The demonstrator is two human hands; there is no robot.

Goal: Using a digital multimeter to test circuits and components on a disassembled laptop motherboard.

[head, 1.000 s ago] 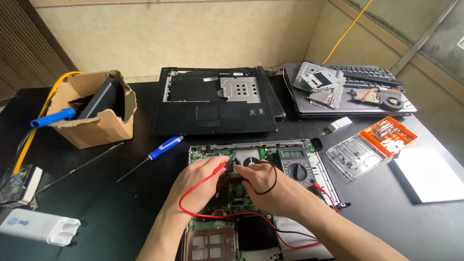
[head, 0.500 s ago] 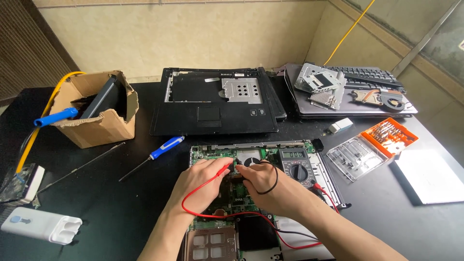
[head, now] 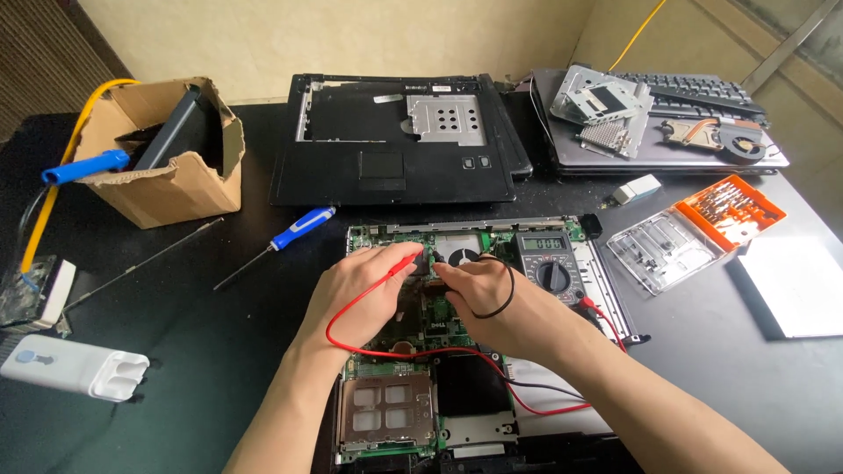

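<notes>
A green laptop motherboard (head: 386, 408) lies in its open chassis on the black table. My left hand (head: 360, 294) is shut on a red multimeter probe (head: 406, 261), tip pressed onto the board. My right hand (head: 492, 298), with a black band on the wrist, pinches a black probe whose tip is mostly hidden by the fingers. Both tips meet near the board's upper middle. A grey multimeter (head: 546, 261) rests on the board right of my hands. Its red lead (head: 351, 338) loops under my left wrist.
A black laptop palmrest shell (head: 395, 145) lies behind the board. A blue-handled screwdriver (head: 299, 233) and a thin rod (head: 140, 263) lie left. A cardboard box (head: 167, 189) stands far left. An orange bit case (head: 729, 206), a clear lid (head: 663, 250) and laptop parts (head: 667, 123) sit right.
</notes>
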